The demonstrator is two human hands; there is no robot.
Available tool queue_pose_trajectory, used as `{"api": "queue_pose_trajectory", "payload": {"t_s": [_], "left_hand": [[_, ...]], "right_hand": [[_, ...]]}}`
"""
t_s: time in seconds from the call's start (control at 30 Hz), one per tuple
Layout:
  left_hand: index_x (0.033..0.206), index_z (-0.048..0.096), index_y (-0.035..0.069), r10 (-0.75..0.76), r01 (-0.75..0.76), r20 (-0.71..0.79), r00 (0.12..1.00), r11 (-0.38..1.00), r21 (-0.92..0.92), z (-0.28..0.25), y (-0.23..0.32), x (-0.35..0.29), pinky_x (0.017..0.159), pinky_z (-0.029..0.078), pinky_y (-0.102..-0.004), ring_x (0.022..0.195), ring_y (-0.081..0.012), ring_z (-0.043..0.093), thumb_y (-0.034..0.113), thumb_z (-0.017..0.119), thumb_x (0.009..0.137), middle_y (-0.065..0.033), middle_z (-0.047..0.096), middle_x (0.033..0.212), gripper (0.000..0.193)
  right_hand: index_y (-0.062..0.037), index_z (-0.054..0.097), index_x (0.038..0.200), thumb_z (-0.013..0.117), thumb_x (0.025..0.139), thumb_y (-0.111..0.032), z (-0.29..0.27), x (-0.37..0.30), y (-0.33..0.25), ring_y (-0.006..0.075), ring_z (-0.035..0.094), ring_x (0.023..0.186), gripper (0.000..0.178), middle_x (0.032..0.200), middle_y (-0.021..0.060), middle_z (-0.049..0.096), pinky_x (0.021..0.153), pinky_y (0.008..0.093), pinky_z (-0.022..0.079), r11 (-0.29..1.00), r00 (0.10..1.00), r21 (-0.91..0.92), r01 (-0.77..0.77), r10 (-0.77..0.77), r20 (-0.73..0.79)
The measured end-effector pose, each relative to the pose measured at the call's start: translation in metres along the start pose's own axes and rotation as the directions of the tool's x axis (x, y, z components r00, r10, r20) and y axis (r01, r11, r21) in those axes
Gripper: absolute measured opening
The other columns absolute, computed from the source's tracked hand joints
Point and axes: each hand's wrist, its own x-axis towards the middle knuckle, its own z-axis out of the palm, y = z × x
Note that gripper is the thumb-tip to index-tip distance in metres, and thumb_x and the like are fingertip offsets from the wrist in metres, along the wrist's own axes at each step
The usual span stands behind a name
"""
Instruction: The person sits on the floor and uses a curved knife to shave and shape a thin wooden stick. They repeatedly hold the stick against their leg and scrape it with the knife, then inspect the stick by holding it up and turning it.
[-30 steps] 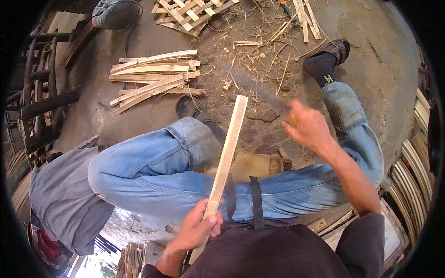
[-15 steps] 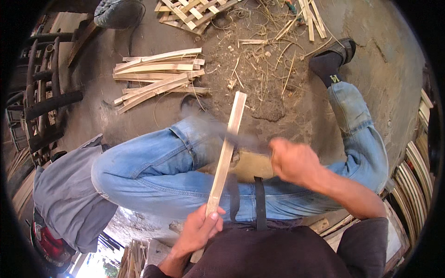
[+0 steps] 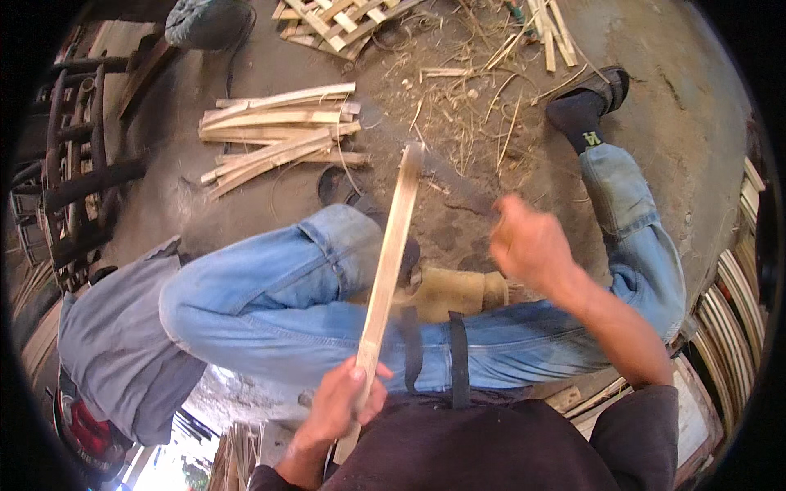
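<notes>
A pale, flat bamboo strip (image 3: 385, 270) slants up and away from my lap. My left hand (image 3: 340, 401) is closed around its near end, thumb on top. My right hand (image 3: 532, 245) is closed in a fist on the handle of a dark-bladed knife (image 3: 458, 186), and the handle is mostly hidden in the fingers. The blade, smeared by motion, points left toward the far tip of the strip. Whether it touches the tip I cannot tell. Below, a thick yellowish bamboo piece (image 3: 463, 290) lies beside my jeans-covered leg.
Cut bamboo strips (image 3: 282, 135) lie in a loose pile at the left. Beyond them is a woven bamboo lattice (image 3: 344, 24). Thin shavings (image 3: 458, 90) litter the floor ahead, with more strips (image 3: 553, 33) at the far right. A dark rack (image 3: 78, 155) stands on the left.
My right hand has moved away from me with the knife, from the middle of the strip to its far end. The strip's far tip has shifted slightly left and away.
</notes>
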Motion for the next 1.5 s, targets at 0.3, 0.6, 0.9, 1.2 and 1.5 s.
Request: {"api": "queue_pose_trajectory", "payload": {"t_s": [0.3, 0.6, 0.9, 1.2, 1.5], "left_hand": [[0.103, 0.053, 0.002, -0.101, 0.100, 0.034, 0.994, 0.995, 0.025, -0.001, -0.007, -0.002, 0.045, 0.032, -0.0241, 0.049, -0.0077, 0.039, 0.024, 0.039, 0.104, -0.0018, 0.046, 0.060, 0.025], [0.105, 0.054, 0.002, 0.006, -0.006, 0.009, 1.000, 0.998, 0.055, -0.004, -0.013, 0.001, 0.048, 0.033, -0.0240, 0.051, -0.0079, 0.039, 0.021, 0.040, 0.103, -0.0009, 0.046, 0.061, 0.024], [0.103, 0.054, 0.001, 0.049, 0.008, -0.122, 0.991, 0.901, 0.434, 0.002, -0.017, 0.002, 0.054, 0.041, -0.0293, 0.056, -0.0114, 0.047, 0.020, 0.041, 0.103, -0.0033, 0.052, 0.063, 0.023], [0.102, 0.054, 0.001, 0.085, -0.027, -0.104, 0.991, 0.887, 0.461, 0.012, -0.014, 0.001, 0.053, 0.040, -0.0292, 0.055, -0.0106, 0.047, 0.020, 0.043, 0.103, -0.0024, 0.051, 0.061, 0.022], [0.101, 0.054, 0.001, 0.018, 0.018, -0.080, 0.997, 0.905, 0.425, 0.006, -0.020, -0.001, 0.054, 0.041, -0.0296, 0.056, -0.0114, 0.047, 0.018, 0.042, 0.102, -0.0033, 0.051, 0.062, 0.021]], "right_hand": [[-0.0063, 0.052, 0.089, 0.059, 0.080, -0.013, -0.004, -0.025, -0.007, 0.0381, 0.066, 0.064, 0.013, 0.074, 0.0186, 0.065, 0.053, 0.0524, 0.052, 0.997, 0.980, 0.027, -0.066, 0.060, 0.188], [0.0000, 0.049, 0.088, 0.062, 0.077, -0.014, -0.019, 0.014, 0.018, 0.0413, 0.064, 0.064, 0.022, 0.068, 0.0221, 0.062, 0.055, 0.0497, 0.052, 0.996, 0.996, 0.093, 0.013, -0.005, -0.093], [-0.0047, 0.050, 0.087, 0.062, 0.084, -0.018, -0.007, -0.038, -0.030, 0.0367, 0.067, 0.065, 0.018, 0.075, 0.0152, 0.063, 0.053, 0.0479, 0.054, 0.998, 0.970, 0.060, -0.024, 0.009, 0.243], [-0.0039, 0.047, 0.095, 0.064, 0.081, -0.015, -0.021, -0.048, -0.038, 0.0411, 0.065, 0.070, 0.025, 0.080, 0.0196, 0.064, 0.059, 0.0496, 0.053, 0.992, 0.937, 0.109, 0.067, -0.100, 0.334], [-0.0026, 0.047, 0.096, 0.067, 0.081, -0.016, -0.017, -0.040, -0.026, 0.0419, 0.064, 0.070, 0.028, 0.079, 0.0209, 0.064, 0.058, 0.0507, 0.052, 0.994, 0.952, 0.003, 0.109, -0.106, 0.288]]}}
